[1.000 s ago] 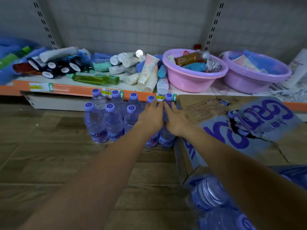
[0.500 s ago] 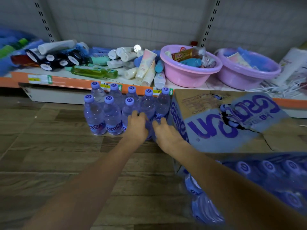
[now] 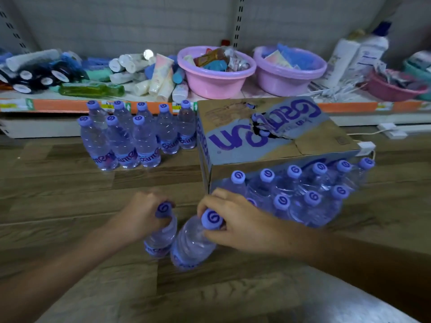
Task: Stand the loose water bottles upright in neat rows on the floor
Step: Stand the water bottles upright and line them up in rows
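Note:
Several clear water bottles with purple caps [image 3: 137, 138] stand upright in two rows on the wooden floor [image 3: 58, 194] below the shelf. My left hand [image 3: 140, 214] grips the neck of one bottle [image 3: 161, 241]. My right hand [image 3: 235, 223] grips the capped neck of a second bottle [image 3: 193, 245]. Both bottles are upright and close together in front of me. A wrapped pack of more bottles [image 3: 300, 194] lies to the right, by the cardboard box [image 3: 268, 136].
A low shelf [image 3: 70, 104] at the back holds tubes, dark jars, a green bottle, a pink basin [image 3: 214, 80] and a purple basin [image 3: 289, 78]. A white cable and socket strip [image 3: 391, 131] run along the floor at the right.
My hands left the rows by the shelf and drew back toward me. Each hand has closed on a bottle near the pack.

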The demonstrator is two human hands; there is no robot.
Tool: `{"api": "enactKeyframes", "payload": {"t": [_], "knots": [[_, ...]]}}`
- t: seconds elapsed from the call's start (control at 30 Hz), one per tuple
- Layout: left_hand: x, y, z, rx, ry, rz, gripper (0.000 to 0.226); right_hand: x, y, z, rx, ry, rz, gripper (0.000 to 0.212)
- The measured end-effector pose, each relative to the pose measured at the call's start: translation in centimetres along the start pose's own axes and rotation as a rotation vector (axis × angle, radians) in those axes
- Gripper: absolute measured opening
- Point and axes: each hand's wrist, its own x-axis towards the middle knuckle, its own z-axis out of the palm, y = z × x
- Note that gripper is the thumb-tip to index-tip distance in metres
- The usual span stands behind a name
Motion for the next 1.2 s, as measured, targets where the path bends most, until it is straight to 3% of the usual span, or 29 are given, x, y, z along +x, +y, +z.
{"api": "enactKeyframes", "payload": {"t": [0.2, 0.37, 0.5, 0.63, 0.8, 0.93, 1.03, 1.2], "knots": [[-1.4, 10.6, 0.8, -0.1, -0.172, 0.184, 0.05, -10.8, 3.0, -1.9, 0.004, -0.025, 0.082, 0.023], [0.5, 22.0, 4.0, -0.097, -0.236, 0.349, 0.02, -20.1, 9.3, -4.6, -0.107, 0.057, 0.187, 0.027], [4.0, 30.1, 7.3, -0.129, -0.261, 0.367, 0.02, -24.3, 15.5, -9.2, -0.21, 0.186, 0.246, 0.035], [8.2, 36.0, 10.2, -0.092, -0.209, 0.348, 0.023, -25.4, 20.9, -13.0, -0.328, 0.191, 0.295, 0.03], [12.6, 39.2, 13.4, 0.034, -0.16, 0.309, 0.018, -25.0, 27.2, -14.8, -0.348, 0.193, 0.317, 0.039], [15.3, 39.8, 15.0, 0.108, -0.122, 0.276, 0.016, -23.0, 31.0, -14.6, -0.311, 0.177, 0.313, 0.032], [16.5, 39.0, 15.8, 0.12, -0.093, 0.227, 0.008, -22.0, 32.4, -13.8, -0.29, 0.151, 0.327, 0.034], [17.0, 38.6, 17.0, 0.154, -0.083, 0.181, 0.015, -21.2, 33.6, -12.4, -0.217, 0.183, 0.367, 0.036]]}}
